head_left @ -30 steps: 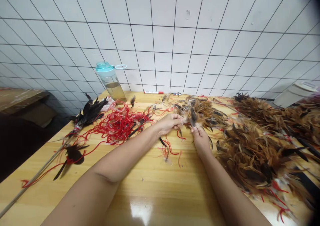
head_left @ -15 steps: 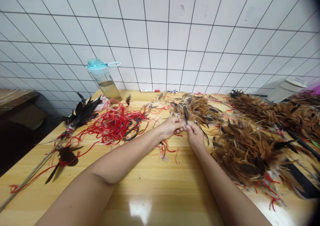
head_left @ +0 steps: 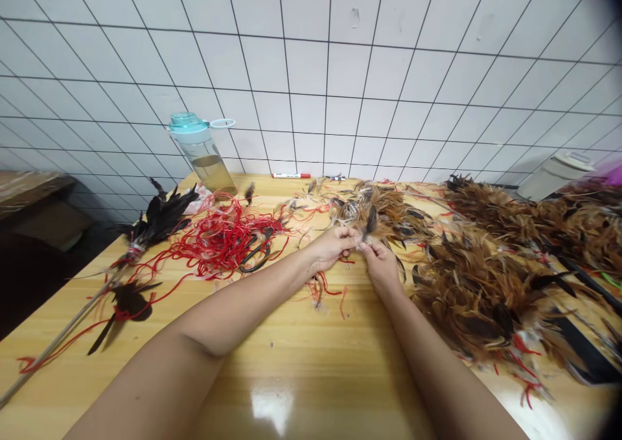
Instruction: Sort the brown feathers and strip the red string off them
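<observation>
Both my hands meet over the middle of a wooden table (head_left: 301, 362). My left hand (head_left: 333, 247) is closed, its fingertips pinching the base of a small bunch of brown and dark feathers (head_left: 369, 223). My right hand (head_left: 381, 264) is closed too, pinching the same bunch from the right. The bunch joins a pile of brown feathers (head_left: 389, 210) just behind my hands. Loose red string bits (head_left: 325, 288) lie under my left wrist.
A tangle of red string (head_left: 223, 239) lies left of my hands, with a clear water bottle (head_left: 201, 155) behind it. A stick with black feathers (head_left: 146, 229) lies at far left. Long heaps of brown feathers (head_left: 486, 284) fill the right. A red marker (head_left: 290, 175) lies by the tiled wall.
My hands came closer together and moved slightly away from me, both now pinching the feather bunch. The camera view shifted a little to the right.
</observation>
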Tool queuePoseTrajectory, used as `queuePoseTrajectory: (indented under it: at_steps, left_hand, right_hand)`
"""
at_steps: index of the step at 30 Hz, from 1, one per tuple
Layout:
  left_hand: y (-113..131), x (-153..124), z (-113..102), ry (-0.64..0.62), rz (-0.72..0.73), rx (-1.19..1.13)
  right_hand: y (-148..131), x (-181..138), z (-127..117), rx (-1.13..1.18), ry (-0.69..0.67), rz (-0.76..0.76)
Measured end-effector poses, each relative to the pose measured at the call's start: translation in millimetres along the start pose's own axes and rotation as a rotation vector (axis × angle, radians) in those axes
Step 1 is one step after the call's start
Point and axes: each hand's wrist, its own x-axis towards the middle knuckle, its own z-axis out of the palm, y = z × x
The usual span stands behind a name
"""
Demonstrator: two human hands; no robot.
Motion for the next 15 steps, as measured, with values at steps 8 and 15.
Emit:
queuePoseTrajectory:
  at_steps: [8,15]
  left_hand:
    - [-0.8,-1.0,0.8,-0.021,0.034,0.065]
    - [0.0,0.7,-0.1,0.057,0.038,0.356]
  right_hand:
    - [3.6,3.4,-3.7,-0.134,-0.045,-0.066]
    - [1.8,1.4,-4.7,-0.475,-0.088,-0.188]
